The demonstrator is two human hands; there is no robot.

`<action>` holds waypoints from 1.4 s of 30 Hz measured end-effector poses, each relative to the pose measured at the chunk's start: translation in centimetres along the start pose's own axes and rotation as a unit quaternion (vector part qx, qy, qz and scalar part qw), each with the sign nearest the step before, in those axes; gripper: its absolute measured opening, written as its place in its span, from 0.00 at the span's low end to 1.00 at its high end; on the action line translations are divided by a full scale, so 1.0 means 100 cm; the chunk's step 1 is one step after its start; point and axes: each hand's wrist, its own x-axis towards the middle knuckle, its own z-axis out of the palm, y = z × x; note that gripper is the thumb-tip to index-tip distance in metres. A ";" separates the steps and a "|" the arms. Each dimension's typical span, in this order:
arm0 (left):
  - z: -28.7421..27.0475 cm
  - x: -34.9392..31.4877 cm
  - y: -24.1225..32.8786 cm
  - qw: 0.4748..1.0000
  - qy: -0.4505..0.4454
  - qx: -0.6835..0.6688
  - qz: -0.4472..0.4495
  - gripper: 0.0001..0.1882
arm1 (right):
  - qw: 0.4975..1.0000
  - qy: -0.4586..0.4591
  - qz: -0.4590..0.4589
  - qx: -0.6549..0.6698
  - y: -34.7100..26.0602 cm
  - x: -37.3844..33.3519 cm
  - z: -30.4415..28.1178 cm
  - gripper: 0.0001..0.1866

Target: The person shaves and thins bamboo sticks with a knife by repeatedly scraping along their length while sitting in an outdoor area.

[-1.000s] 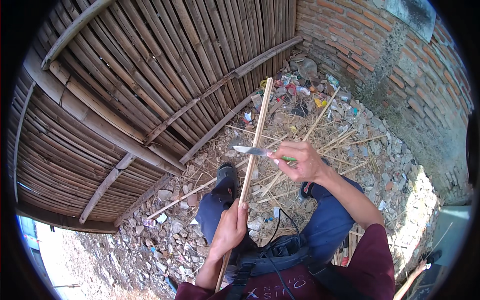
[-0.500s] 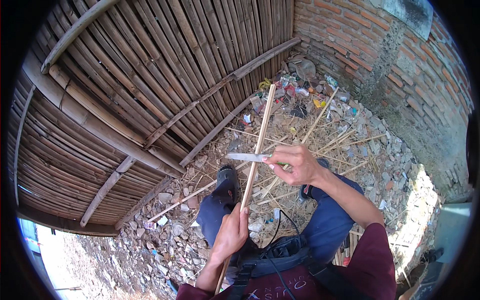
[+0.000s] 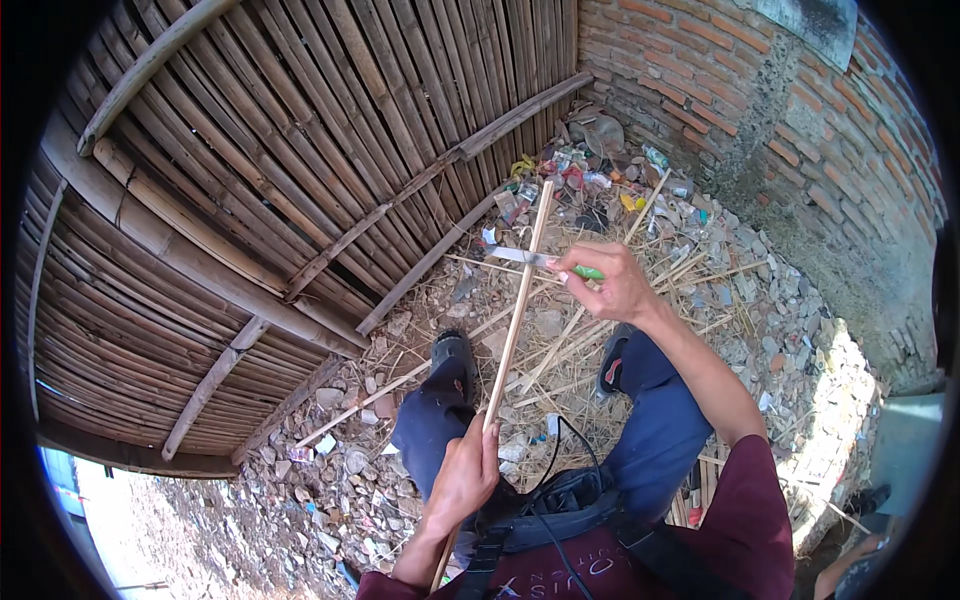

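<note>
My left hand [image 3: 464,474] is closed round the lower part of a long pale bamboo strip [image 3: 515,318], which slants up and away from me between my legs. In my right hand [image 3: 605,280] is a knife [image 3: 515,255] with a green handle, my fingers pinching it close to the blade. The blade lies across the strip near its far end and points left. Both hands are above the ground, my right one farther away than my left. The strip's near end runs down beside my left forearm.
Bamboo slat wall [image 3: 400,90] rises at left, a brick wall [image 3: 690,60] at far right. Cut strips, shavings, stones [image 3: 330,400] and litter [image 3: 580,180] cover the ground. My shoes [image 3: 452,355] stand either side of the strip. Part of another person [image 3: 850,565] shows at lower right.
My right hand has moved the knife away from me along the strip, toward its far end. My left hand keeps its hold in about the same place.
</note>
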 end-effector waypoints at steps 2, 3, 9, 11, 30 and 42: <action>-0.001 0.000 -0.004 1.000 0.002 0.010 0.007 0.11 | 1.000 0.017 -0.012 -0.010 0.001 0.002 0.002 0.07; 0.000 0.001 -0.004 1.000 0.002 0.011 0.011 0.11 | 1.000 0.011 -0.018 -0.011 -0.001 0.000 0.002 0.07; 0.003 -0.006 -0.006 0.999 0.011 0.024 0.032 0.11 | 0.999 0.005 -0.012 0.032 0.013 0.003 -0.001 0.05; 0.002 -0.005 -0.006 1.000 0.005 0.024 0.008 0.11 | 1.000 0.008 0.009 0.001 0.020 0.003 -0.006 0.05; 0.004 -0.015 -0.009 0.999 0.010 0.044 0.001 0.10 | 0.999 0.052 -0.008 0.003 0.031 0.010 0.000 0.06; 0.008 -0.021 -0.012 0.999 0.003 0.047 0.001 0.10 | 0.999 0.046 0.014 -0.020 0.040 0.006 -0.007 0.05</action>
